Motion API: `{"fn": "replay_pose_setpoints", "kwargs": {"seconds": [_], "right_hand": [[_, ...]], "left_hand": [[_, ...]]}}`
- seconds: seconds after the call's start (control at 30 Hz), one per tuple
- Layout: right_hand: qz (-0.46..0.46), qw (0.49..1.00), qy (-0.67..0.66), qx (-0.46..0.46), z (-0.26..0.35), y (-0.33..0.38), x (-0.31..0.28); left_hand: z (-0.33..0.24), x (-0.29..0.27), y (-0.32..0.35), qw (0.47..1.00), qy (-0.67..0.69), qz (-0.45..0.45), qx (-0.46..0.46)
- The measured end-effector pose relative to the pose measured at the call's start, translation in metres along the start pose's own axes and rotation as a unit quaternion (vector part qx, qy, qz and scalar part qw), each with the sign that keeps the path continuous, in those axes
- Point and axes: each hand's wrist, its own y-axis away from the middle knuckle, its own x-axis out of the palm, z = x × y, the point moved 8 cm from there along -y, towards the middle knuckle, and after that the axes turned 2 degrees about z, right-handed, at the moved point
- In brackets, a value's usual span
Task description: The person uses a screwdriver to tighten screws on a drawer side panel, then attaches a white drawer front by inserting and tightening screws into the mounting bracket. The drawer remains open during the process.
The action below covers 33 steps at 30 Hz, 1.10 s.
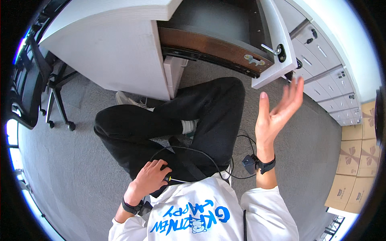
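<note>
My left hand (152, 177) rests on my lap, its fingers curled around the dark handle of a screwdriver (168, 178). Yellow shows on the handle, and a thin pale shaft points right across my shirt. Raised at the right, my right hand (279, 116) is empty, with thumb and fingers spread and the fingertips slightly blurred. Just beyond it is the white front (277, 69) of a pulled-out drawer. A lock (281, 52) with a metal rod (270, 49) sits on the inner face of that front. Beside it, a metal bracket (254, 60) is fixed to the brown drawer side (209, 42).
The white desk cabinet (116, 60) stands ahead of my crossed legs. An office chair (56, 92) is at left. Drawer cabinets (321, 60) line the right wall, with stacked cardboard boxes (348, 158) nearer. A black cable (193, 149) loops over my lap toward my right wrist.
</note>
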Motion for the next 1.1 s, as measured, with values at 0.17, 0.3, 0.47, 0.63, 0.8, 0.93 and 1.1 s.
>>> {"fn": "replay_pose_setpoints", "kwargs": {"seconds": [0.17,0.3,0.47,0.63,0.8,0.93,1.1], "right_hand": [[-0.007,0.992,0.084,-0.096,0.022,0.022,0.004],[0.001,0.989,0.035,-0.140,0.030,0.042,0.009],[0.042,0.993,-0.021,-0.109,0.019,0.053,0.014],[0.092,0.992,-0.081,0.005,-0.011,0.062,0.026],[0.155,0.984,-0.072,0.052,-0.022,0.071,0.026],[0.180,0.957,-0.182,0.138,-0.030,0.065,0.035],[0.266,0.877,-0.361,0.175,-0.004,0.059,0.114]], "left_hand": [[-0.009,0.004,0.010,0.995,-0.094,-0.021,0.006],[-0.004,-0.022,0.019,0.997,0.045,-0.067,0.019],[0.009,-0.075,0.026,0.949,0.258,-0.174,-0.058],[-0.014,-0.109,-0.003,0.869,0.386,-0.310,-0.011],[-0.039,-0.106,-0.034,0.888,0.401,-0.225,0.001],[-0.052,-0.116,-0.036,0.906,0.355,-0.226,0.050],[-0.061,-0.112,-0.045,0.888,0.413,-0.190,0.063]]}}
